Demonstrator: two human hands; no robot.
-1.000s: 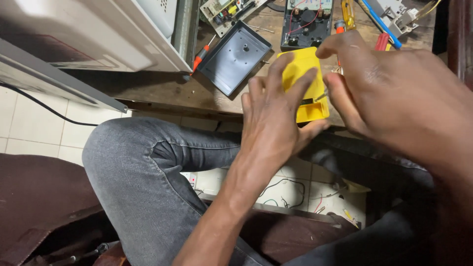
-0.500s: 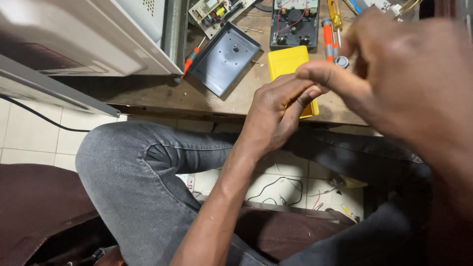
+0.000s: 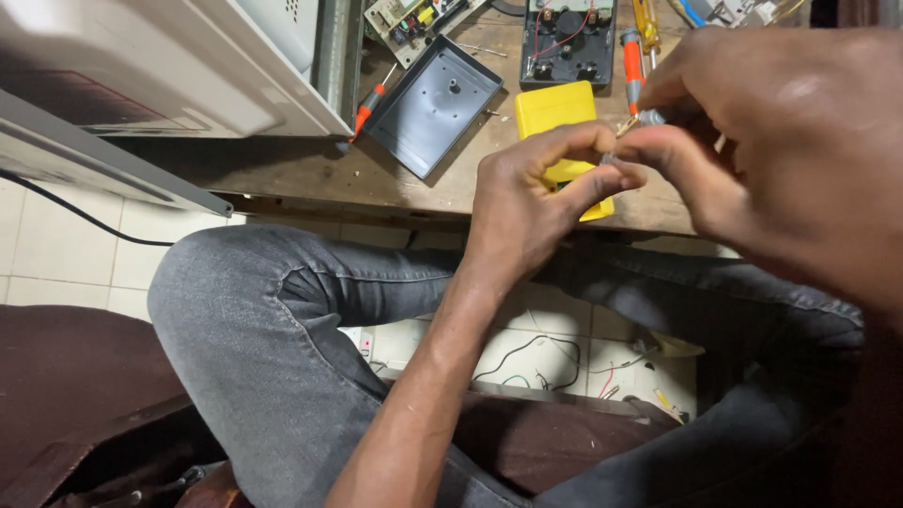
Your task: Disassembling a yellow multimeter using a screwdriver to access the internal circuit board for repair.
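A seated person's left hand [image 3: 536,202] and right hand [image 3: 781,141] pinch a tiny metal part [image 3: 628,124], too small to identify, between fingertips above a worn wooden bench [image 3: 310,174]. On it lie a yellow case [image 3: 555,113], a grey cover [image 3: 433,103], circuit boards and screwdrivers. White floor tiles [image 3: 56,254] show below.

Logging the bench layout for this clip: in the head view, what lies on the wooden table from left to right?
White appliance casing → orange-handled screwdriver → dark grey plastic cover → yellow case → second orange-handled screwdriver.
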